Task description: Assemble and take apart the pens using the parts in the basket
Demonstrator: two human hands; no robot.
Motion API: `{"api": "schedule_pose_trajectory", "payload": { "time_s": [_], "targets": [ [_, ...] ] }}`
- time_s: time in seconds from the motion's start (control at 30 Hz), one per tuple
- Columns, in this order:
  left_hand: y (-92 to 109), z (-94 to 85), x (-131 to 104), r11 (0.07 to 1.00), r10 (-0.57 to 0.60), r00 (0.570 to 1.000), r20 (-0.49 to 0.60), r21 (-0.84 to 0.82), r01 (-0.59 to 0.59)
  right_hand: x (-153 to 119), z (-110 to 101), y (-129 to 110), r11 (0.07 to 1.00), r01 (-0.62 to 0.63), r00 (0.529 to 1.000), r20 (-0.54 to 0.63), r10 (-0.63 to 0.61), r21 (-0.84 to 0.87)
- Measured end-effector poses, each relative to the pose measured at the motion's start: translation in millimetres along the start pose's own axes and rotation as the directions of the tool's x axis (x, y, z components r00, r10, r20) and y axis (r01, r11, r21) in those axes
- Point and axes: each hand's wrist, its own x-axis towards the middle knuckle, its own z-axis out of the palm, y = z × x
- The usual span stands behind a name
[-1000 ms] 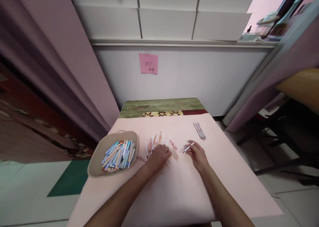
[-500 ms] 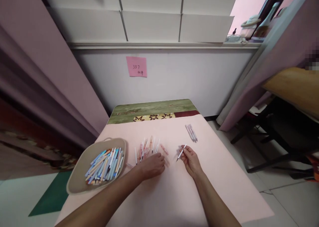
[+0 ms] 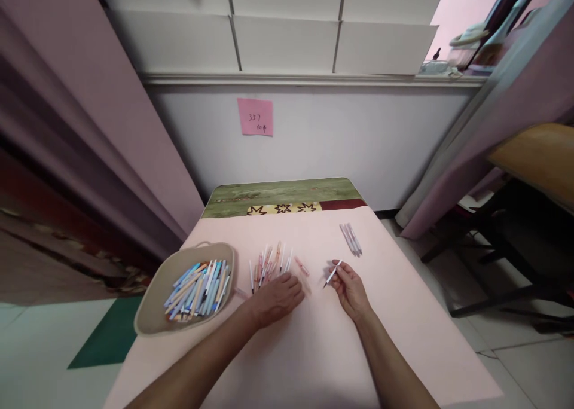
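Note:
My right hand (image 3: 351, 289) pinches a white pen (image 3: 332, 274) with a dark tip, held tilted just over the pink cloth. Palm down, my left hand (image 3: 280, 298) rests at the near edge of a loose group of pink and white pens (image 3: 268, 266); its fingers are bent, and whatever lies under them is hidden. One pink pen (image 3: 302, 266) lies apart, between the two hands. Beyond my right hand, several greyish pens (image 3: 350, 240) lie side by side. A beige basket (image 3: 150, 304) at the left holds many blue, orange and white pens (image 3: 198, 290).
The pink cloth (image 3: 314, 361) covers most of the table, whose green wood-patterned end (image 3: 287, 191) meets the wall. A pink note (image 3: 255, 117) is stuck there. Curtains hang on both sides, and a dark chair (image 3: 533, 235) stands at the right.
The whole view has shifted slightly, moving the scene to the right. My left hand has flattened a little beside the pens, while my right hand keeps hold of the white pen.

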Motion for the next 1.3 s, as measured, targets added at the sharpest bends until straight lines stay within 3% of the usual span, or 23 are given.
{"api": "schedule_pose_trajectory", "payload": {
  "time_s": [0.07,0.1,0.13,0.17,0.2,0.23,0.27,0.3,0.33,0.4,0.47,0.57,0.67,0.93,1.3],
  "targets": [
    [14,0.0,-16,0.964,-0.228,0.965,-0.131,-0.168,0.206,0,-1,0,1.0,-0.003,1.0,0.005,0.003,0.002],
    [23,2.0,-25,0.897,-0.385,0.9,-0.204,-0.314,0.312,0,-2,0,1.0,-0.006,1.0,0.003,0.006,-0.002],
    [32,5.3,-34,0.771,-0.559,0.794,-0.241,-0.504,0.39,0,-1,-1,1.0,-0.009,1.0,-0.005,0.009,-0.011],
    [41,9.5,-42,0.576,-0.732,0.646,-0.216,-0.702,0.419,0,0,-1,1.0,-0.01,1.0,-0.02,0.01,-0.027],
    [50,14.2,-49,0.338,-0.864,0.486,-0.132,-0.868,0.365,0,2,-1,0.999,-0.009,0.999,-0.038,0.007,-0.048],
    [56,18.6,-55,0.094,-0.933,0.36,0.001,-0.964,0.247,-1,6,-1,0.998,-0.006,0.999,-0.054,0.003,-0.068],
    [62,22.4,-59,-0.135,-0.949,0.27,0.16,-0.985,0.109,-4,12,-1,0.997,-0.002,0.998,-0.065,-0.003,-0.083],
    [65,25.0,-62,-0.324,-0.927,0.213,0.31,-0.945,-0.036,-7,19,-1,0.995,0.001,0.998,-0.068,-0.007,-0.096],
    [67,26.1,-63,-0.458,-0.884,0.186,0.429,-0.873,-0.166,-12,28,-2,0.994,0.006,0.998,-0.06,-0.013,-0.11],
    [68,24.1,-63,-0.579,-0.811,0.167,0.56,-0.734,-0.355,-27,50,-3,0.986,0.035,0.999,-0.029,-0.04,-0.163],
    [67,17.6,-61,-0.594,-0.791,0.171,0.588,-0.669,-0.448,-46,74,-6,0.958,0.129,0.991,-0.003,-0.134,-0.257],
    [68,5.5,-56,-0.595,-0.789,0.193,0.583,-0.646,-0.478,-74,106,-11,0.868,0.307,0.947,0.036,-0.319,-0.39],
    [73,-4.0,-54,-0.583,-0.796,0.192,0.575,-0.64,-0.5,-91,124,-14,0.797,0.391,0.915,0.104,-0.39,-0.46],
    [79,-15.6,-59,-0.549,-0.82,0.207,0.533,-0.632,-0.547,-98,132,-4,0.754,0.402,0.909,0.126,-0.398,-0.52],
    [77,-12.2,-65,-0.564,-0.812,0.235,0.534,-0.612,-0.555,-98,133,1,0.766,0.391,0.911,0.094,-0.402,-0.51]
  ]
}}
